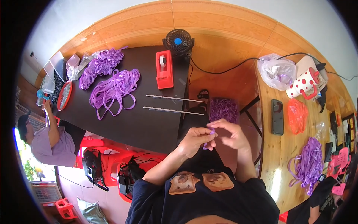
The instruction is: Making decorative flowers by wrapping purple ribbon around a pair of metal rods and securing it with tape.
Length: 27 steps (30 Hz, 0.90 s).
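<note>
Pinching a thin, glossy purple ribbon piece (213,131) between thumb and fingers of the bare left hand (196,140), in front of the black short-sleeved shirt with bread-slice print (238,198). Slanting lengthwise from the fingertips back toward the body and leftward, while disappearing partly behind the fingers. Holding the bare right hand (232,136) loosely spread and curving just to the ribbon's right; touching or only hovering, not being able to tell which. Having the left hand nearer, clamping directly on the ribbon.
</note>
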Available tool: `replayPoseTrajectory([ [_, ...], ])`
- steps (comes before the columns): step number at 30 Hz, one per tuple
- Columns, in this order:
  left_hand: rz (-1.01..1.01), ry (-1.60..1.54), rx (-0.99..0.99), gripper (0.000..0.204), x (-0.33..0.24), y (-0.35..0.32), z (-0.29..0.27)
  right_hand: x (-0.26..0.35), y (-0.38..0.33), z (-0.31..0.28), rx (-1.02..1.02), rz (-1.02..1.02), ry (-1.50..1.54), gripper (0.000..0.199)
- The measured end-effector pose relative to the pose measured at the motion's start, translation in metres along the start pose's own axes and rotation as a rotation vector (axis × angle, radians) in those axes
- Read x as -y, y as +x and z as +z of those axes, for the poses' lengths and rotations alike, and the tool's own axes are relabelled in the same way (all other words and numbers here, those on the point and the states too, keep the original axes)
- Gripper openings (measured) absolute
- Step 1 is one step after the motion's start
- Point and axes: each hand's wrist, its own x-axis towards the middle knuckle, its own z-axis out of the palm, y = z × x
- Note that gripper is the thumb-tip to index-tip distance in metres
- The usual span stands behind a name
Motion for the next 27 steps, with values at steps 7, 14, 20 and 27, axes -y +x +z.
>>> replayPoseTrajectory([
  [7,-0.021,-0.073,0.021,0.026,-0.003,-0.006,-0.001,-0.012,0.002,0.015,-0.143,-0.175,-0.447,0.030],
  [14,-0.055,-0.119,-0.085,0.027,0.022,-0.011,-0.014,-0.002,0.019,0.007,-0.197,-0.277,-1.052,0.026],
  [20,0.136,0.057,-0.222,0.022,0.037,0.018,-0.026,-0.030,0.045,0.002,-0.321,-0.382,-1.147,0.026],
  [27,0.404,0.107,-0.302,0.024,0.036,0.048,-0.038,-0.062,0.093,-0.008,-0.335,-0.461,-0.996,0.027],
])
